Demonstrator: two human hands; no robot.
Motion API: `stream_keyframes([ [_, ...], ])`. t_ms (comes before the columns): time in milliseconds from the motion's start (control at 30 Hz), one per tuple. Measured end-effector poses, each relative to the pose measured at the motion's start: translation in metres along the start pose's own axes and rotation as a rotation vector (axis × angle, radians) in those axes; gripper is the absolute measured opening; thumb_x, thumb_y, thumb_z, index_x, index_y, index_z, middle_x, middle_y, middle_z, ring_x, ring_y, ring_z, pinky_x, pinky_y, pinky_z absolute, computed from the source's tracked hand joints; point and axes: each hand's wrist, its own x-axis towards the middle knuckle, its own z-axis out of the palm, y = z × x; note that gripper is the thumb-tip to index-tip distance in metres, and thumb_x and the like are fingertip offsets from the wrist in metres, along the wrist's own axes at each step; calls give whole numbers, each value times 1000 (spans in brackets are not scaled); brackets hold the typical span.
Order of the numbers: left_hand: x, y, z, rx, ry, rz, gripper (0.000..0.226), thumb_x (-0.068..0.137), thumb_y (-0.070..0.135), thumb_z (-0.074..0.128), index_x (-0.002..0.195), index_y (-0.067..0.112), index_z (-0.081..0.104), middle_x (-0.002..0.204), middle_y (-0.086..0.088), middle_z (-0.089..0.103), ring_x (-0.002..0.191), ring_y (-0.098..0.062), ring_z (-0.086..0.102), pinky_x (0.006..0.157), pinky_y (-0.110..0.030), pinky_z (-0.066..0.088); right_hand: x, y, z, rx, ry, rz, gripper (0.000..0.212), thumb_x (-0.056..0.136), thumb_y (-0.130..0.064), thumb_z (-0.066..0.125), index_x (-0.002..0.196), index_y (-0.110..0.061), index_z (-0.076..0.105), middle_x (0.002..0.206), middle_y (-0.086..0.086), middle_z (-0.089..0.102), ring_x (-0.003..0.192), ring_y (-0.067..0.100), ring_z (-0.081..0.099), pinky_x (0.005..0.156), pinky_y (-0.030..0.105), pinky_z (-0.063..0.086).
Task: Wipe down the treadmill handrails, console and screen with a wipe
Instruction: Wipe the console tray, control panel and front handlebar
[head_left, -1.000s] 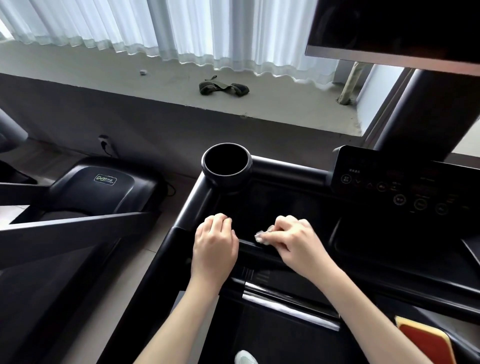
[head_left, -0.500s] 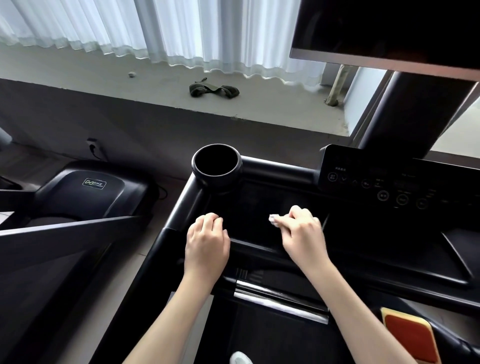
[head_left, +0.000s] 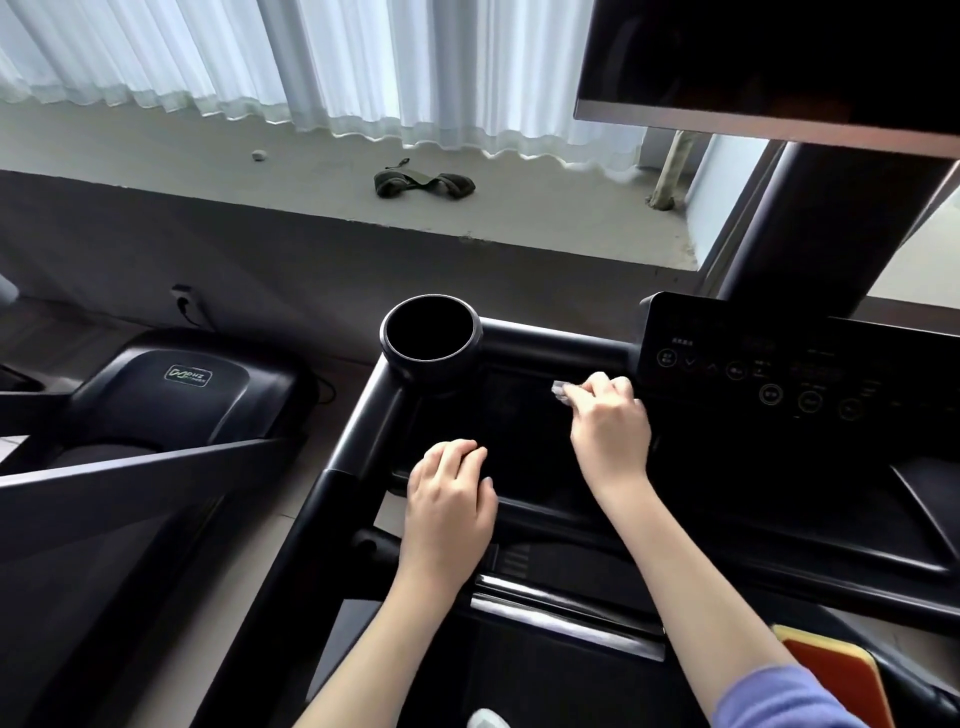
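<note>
Single head-worn view, looking forward and down, close over the treadmill console (head_left: 769, 374), wide angle

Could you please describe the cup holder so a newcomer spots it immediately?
Find the black treadmill console with faint round buttons. Follow the thick black rail left to its corner: the round black cup holder sits there, the only open hollow ring.

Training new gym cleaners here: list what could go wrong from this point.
1. The right hand holds the wipe right beside the console buttons; a stray press might start the treadmill, where a shoe seems to stand.
2. Only a small tip of the wipe shows past the fingers, so parts of the tray may get missed.
</note>
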Motion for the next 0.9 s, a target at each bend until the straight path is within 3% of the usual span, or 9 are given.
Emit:
stream_keyframes([
  [100, 0, -1, -1, -12, -8, -14, 42, 89, 28, 41, 111, 5, 69, 114, 0, 63, 113, -19, 54, 98, -39, 41, 5, -5, 3, 10, 28, 127, 15, 66, 1, 81, 72, -10, 73, 68, 7, 56, 62, 31, 55, 48, 29, 40],
  [267, -1, 0, -1, -7, -10, -1, 40, 89, 27, 44, 112, 5, 68, 114, -2, 63, 113, -21, 56, 98, -39, 42, -16, 4, -4, 121, -6, -72, 17, 73, -2, 75, 80, -17, 78, 75, -1, 63, 70, 28, 57, 57, 30, 42],
  [400, 0, -1, 1, 8, -1, -5, 35, 87, 21, 51, 111, 4, 69, 114, -3, 64, 112, -22, 57, 97, -41, 44, -16, 10, -10, 43, 49, 124, 23, 67, 4, 81, 78, -15, 76, 72, 2, 60, 67, 29, 57, 54, 32, 44],
  [567, 0, -1, 2, 14, 7, 0, 33, 84, 19, 55, 110, 4, 69, 113, -4, 64, 111, -24, 57, 95, -41, 45, -43, 3, -24, 297, -93, -205, 17, 82, -12, 65, 86, -24, 77, 81, -9, 64, 78, 21, 59, 63, 29, 43],
  [667, 0, -1, 2, 15, 15, 4, 33, 83, 18, 56, 109, 3, 69, 112, -5, 65, 110, -25, 59, 94, -42, 46, -41, 17, -30, 236, -55, -115, 14, 84, -14, 70, 85, -25, 78, 78, -10, 64, 73, 20, 58, 60, 34, 48],
  [733, 0, -1, 2, 14, 18, 2, 33, 85, 19, 54, 109, 3, 70, 112, -4, 65, 110, -25, 58, 93, -42, 46, -42, 10, -34, 200, -45, -31, 18, 83, -11, 66, 85, -25, 77, 77, -9, 63, 72, 21, 58, 60, 30, 42],
  [800, 0, -1, 1, 11, 16, 2, 38, 87, 24, 47, 109, 3, 70, 112, -4, 65, 109, -24, 58, 93, -42, 47, -53, -1, -38, 271, -125, -143, 22, 83, -13, 59, 87, -27, 76, 79, -12, 62, 75, 19, 58, 63, 28, 36],
  [900, 0, 0, -1, 5, 13, 13, 43, 88, 27, 41, 109, 3, 70, 111, -4, 65, 109, -25, 59, 91, -42, 48, -70, 3, -48, 315, -204, -339, 24, 84, -15, 58, 93, -30, 76, 82, -15, 63, 76, 15, 60, 65, 30, 43],
])
